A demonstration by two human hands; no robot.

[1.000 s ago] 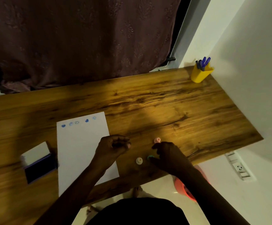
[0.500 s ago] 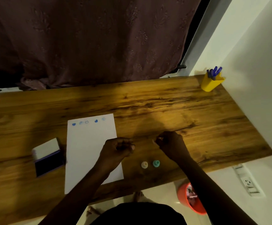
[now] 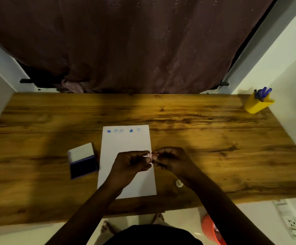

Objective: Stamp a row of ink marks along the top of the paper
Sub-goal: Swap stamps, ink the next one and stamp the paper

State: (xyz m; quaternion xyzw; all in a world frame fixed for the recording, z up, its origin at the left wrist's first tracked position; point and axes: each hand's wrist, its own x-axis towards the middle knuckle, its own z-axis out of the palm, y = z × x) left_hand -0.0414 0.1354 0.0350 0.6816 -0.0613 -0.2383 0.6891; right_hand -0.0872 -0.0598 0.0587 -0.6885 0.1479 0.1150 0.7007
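Five marks: blue ink stamps (image 3: 121, 130) in a row along the top edge of the paper, with a gap between the third and fourth.
Paper: white sheet (image 3: 126, 144) lying flat on the wooden desk (image 3: 196, 138), long side running 12 to 6 o'clock.
Stamp: small pink piece (image 3: 150, 155) held above the paper's right edge, between both hands; its details are too small to make out.
Left hand: left hand (image 3: 132, 164) over the lower half of the paper, fingers curled, thumb and forefinger pinching the pink stamp from the 9 o'clock side.
Right hand: right hand (image 3: 172, 160) just off the paper's right edge, fingertips drawn together on the same stamp from 3 o'clock.
Ink pad: open pad (image 3: 82, 160) at 9 o'clock of the paper, just beside it, pale lid raised at the far side, dark ink face nearer the person.
Loose stamp: pale stamp (image 3: 179, 183) on the desk at 5 o'clock of the hands, close against the right forearm.
Pen cup: yellow cup (image 3: 257, 104) holding blue pens (image 3: 263, 92), far corner at 2 o'clock.
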